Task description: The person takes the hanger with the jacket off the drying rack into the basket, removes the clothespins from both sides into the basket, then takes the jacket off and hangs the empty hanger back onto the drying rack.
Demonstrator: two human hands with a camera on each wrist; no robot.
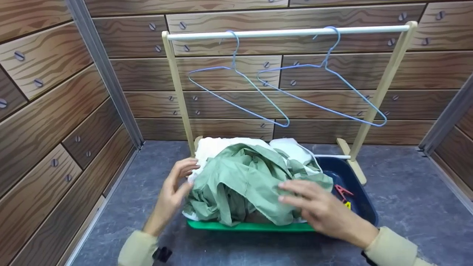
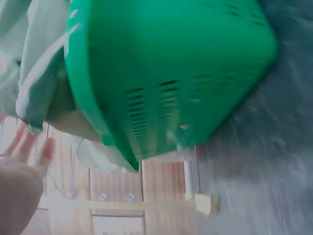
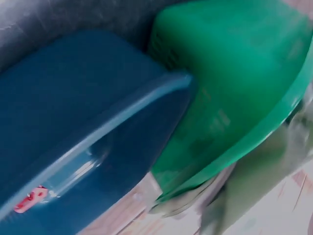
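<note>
A light green cloth garment (image 1: 240,177) lies heaped on white cloth (image 1: 218,146) in a green basket (image 1: 255,226). My left hand (image 1: 172,194) is at the heap's left side, fingers spread and slightly bent, with nothing held. In the left wrist view that hand (image 2: 19,183) is beside the overhanging cloth, near the basket (image 2: 161,63). My right hand (image 1: 321,208) is over the right front of the green garment, fingers extended; whether it touches the cloth I cannot tell. The right wrist view shows the green basket (image 3: 234,88) but not the hand.
A dark blue bin (image 1: 369,207) with a red clothespin (image 1: 343,190) and a yellow one (image 1: 347,204) stands right of the basket. Behind, a rack's white rail (image 1: 281,33) carries two blue wire hangers (image 1: 255,85). Wood-patterned walls enclose the grey floor (image 1: 406,192).
</note>
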